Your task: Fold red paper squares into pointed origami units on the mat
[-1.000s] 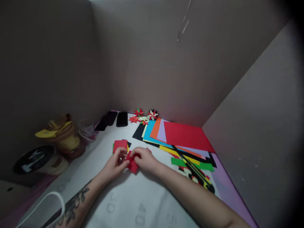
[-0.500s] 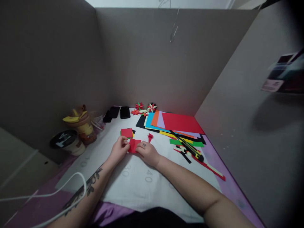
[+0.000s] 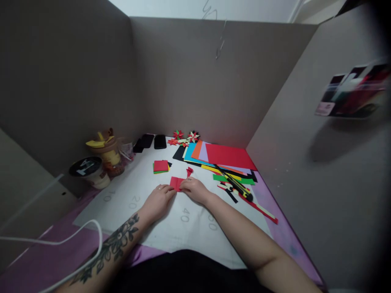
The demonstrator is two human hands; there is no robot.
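A small red paper square point(image 3: 175, 182) with a crease down its middle lies on the white sheet. My left hand point(image 3: 159, 199) has its fingertips together on the paper's lower left edge. At its right side my right hand point(image 3: 194, 189) pinches the same paper, covering part of it. Just beyond the right hand is a small folded red paper piece point(image 3: 190, 171). To the upper left sits a stack of coloured paper squares point(image 3: 161, 166), red on top, with green and yellow edges showing.
Large coloured sheets point(image 3: 229, 156) lie at the back right, with a yellow-black cutter point(image 3: 241, 189) and paper strips point(image 3: 233, 179) in front. Folded paper stars point(image 3: 193, 136) and dark phones point(image 3: 160, 142) are at the back. Lidded cups point(image 3: 89, 173) stand left; a white cable point(image 3: 99, 236) crosses my left forearm.
My left fingers have come down from the paper's upper left side to its lower left edge, flatter than before. The right hand stays at the right side. The camera view has shifted slightly.
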